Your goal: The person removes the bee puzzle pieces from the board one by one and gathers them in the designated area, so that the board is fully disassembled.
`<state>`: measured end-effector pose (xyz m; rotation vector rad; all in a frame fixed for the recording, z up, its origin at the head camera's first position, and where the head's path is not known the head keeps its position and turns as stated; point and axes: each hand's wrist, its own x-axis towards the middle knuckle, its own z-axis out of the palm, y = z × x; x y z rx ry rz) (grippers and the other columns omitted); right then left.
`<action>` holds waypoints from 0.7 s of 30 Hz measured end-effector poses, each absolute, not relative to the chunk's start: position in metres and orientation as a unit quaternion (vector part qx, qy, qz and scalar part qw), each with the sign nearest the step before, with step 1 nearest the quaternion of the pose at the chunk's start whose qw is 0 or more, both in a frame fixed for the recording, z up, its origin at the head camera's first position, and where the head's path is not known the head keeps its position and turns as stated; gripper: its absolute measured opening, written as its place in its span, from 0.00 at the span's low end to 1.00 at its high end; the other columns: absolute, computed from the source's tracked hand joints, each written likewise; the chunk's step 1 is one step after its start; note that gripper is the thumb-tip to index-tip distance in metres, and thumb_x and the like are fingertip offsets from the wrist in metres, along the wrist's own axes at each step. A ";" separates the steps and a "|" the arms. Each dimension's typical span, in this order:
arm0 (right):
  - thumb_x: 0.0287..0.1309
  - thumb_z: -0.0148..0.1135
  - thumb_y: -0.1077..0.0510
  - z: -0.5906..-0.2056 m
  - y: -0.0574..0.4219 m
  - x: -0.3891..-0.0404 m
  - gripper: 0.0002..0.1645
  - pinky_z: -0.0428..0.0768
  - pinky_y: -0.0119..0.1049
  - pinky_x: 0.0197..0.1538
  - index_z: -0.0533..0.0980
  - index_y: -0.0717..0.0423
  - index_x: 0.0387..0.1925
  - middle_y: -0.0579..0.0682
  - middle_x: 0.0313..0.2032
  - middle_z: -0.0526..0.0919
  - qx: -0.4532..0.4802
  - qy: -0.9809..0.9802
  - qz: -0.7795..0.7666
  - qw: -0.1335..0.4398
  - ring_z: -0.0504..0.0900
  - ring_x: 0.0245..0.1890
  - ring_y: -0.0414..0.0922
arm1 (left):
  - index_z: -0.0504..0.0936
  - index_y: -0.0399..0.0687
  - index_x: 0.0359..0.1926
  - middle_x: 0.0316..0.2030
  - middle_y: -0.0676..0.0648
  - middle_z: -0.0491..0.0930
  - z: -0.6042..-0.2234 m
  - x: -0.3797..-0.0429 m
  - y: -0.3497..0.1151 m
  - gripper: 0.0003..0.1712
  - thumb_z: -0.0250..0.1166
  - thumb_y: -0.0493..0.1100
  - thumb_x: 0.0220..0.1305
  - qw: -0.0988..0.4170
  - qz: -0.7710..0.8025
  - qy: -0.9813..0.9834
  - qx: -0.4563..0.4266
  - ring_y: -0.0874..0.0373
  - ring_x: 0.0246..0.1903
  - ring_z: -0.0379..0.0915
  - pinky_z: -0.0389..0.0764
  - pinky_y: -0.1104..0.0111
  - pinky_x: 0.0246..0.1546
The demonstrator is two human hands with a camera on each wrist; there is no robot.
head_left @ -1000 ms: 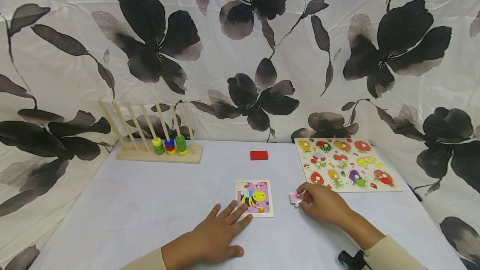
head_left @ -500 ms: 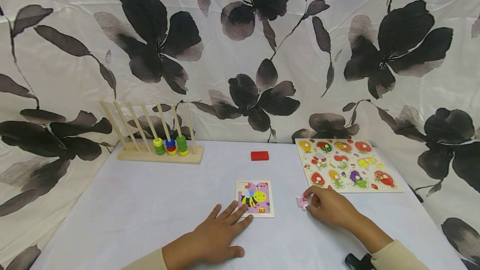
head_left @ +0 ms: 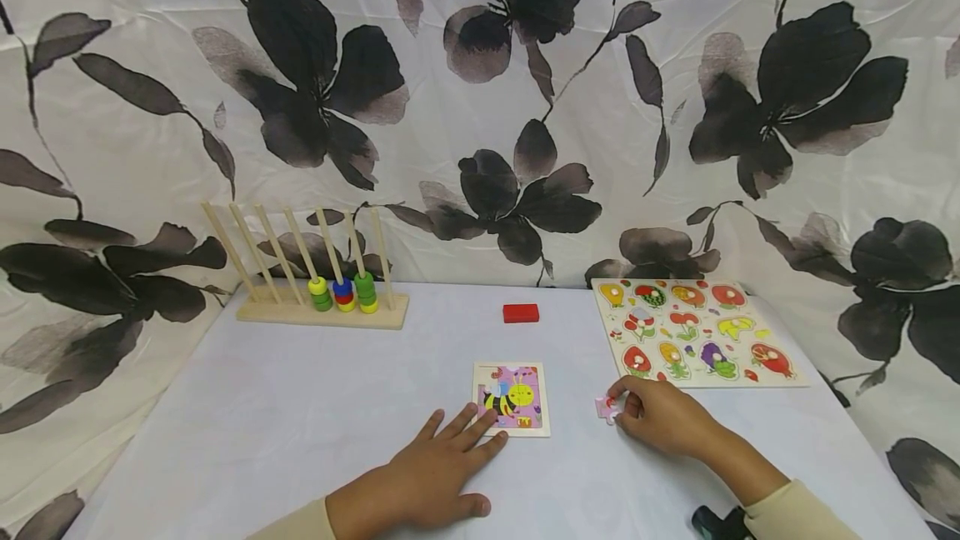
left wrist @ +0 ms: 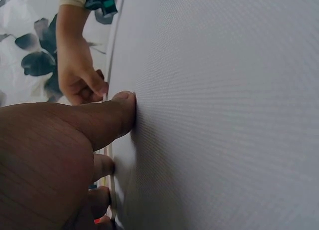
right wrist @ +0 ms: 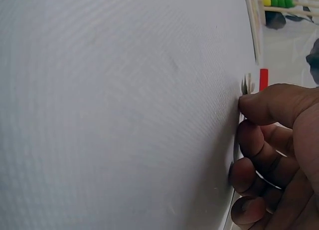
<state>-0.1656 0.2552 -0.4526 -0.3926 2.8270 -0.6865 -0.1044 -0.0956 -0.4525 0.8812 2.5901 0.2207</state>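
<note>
My left hand [head_left: 431, 473] lies spread on the table with its fingers straight. Its fingertips rest on the lower left part of a small framed bee jigsaw puzzle [head_left: 528, 422]. To the right of that puzzle, my right hand [head_left: 663, 415] pinches a pink jigsaw piece [head_left: 604, 409] between thumb and forefinger, at the tabletop. In the right wrist view the piece [right wrist: 247, 84] shows edge-on beyond the thumb, and the other fingers are curled. The left wrist view has the left thumb [left wrist: 112, 120] in front, hiding part of the puzzle.
A wooden fruit puzzle board [head_left: 705, 340] lies at the back right, just beyond my right hand. A red block [head_left: 521, 313] sits behind the bee puzzle. At the back left stands a wooden peg rack [head_left: 322, 317] with coloured rings. Flowered cloth [head_left: 420, 107] hangs behind the table.
The right hand has moved a little to the right and nearer with the jigsaw piece, away from the bee puzzle. The left hand has stayed in place on the puzzle.
</note>
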 end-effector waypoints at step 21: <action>0.58 0.72 0.57 -0.443 0.243 -0.173 0.16 0.70 0.35 0.29 0.83 0.48 0.48 0.40 0.24 0.73 -0.151 0.959 -0.220 0.091 0.71 0.24 0.39 | 0.57 0.67 0.80 0.81 0.54 0.46 -0.456 -0.105 -0.098 0.47 0.61 0.71 0.65 0.183 0.079 0.925 0.324 0.50 0.80 0.36 0.48 0.39 0.72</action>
